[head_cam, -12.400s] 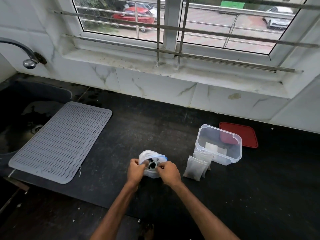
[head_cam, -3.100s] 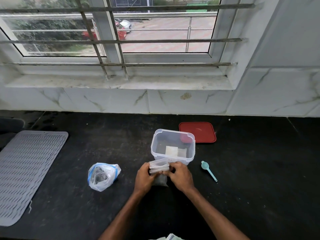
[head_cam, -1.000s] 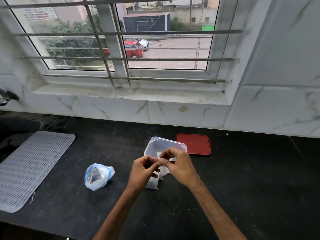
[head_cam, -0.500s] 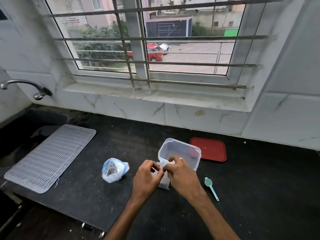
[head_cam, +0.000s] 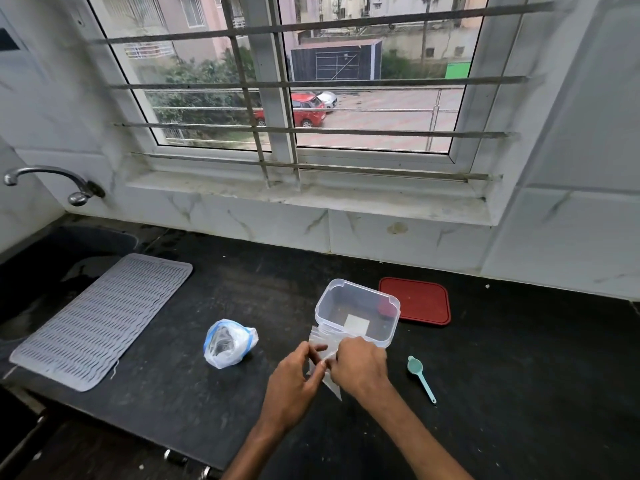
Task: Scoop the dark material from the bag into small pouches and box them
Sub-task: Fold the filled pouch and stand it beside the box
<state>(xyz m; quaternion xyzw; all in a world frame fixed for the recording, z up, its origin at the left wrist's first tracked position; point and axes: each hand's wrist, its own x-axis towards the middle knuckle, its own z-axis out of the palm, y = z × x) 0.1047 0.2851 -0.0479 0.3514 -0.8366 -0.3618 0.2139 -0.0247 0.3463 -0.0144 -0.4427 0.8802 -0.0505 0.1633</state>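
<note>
Okay, far left of the clear box (head_cam: 346, 303) a grey ribbed mat (head_cam: 100, 320) lies on the dark tabletop (head_cam: 519, 375), not in play. Left of the box, well apart from it, sits the bag (head_cam: 228, 342), slumped, dark material visible through the film. Just in front of the box both hands work a clear pouch (head_cam: 322, 341). The left hand (head_cam: 294, 386) has a narrow grip, thumb and fingertips pinching the pouch's left edge. The right hand (head_cam: 360, 368) has its grip curled over the pouch's upper right part. The pouch looks flat and empty, its top against or just beside the box's front wall; cannot tell if it is one pouch or several stacked. The box is open with a pale square (head_cam: 356, 323) inside and no filled pouches seen. The red lid (head_cam: 415, 301) lies behind-right of the box, the teal scoop (head_cam: 420, 377) front-right, untouched. Likely step: parting the pouch mouth. Risks: the thin film slips from the pinch or the mouth stays stuck; letting go to fetch the scoop lets the pouch collapse; reaching past could nudge the light box; the slumped bag may tip and spill when scooped.
</note>
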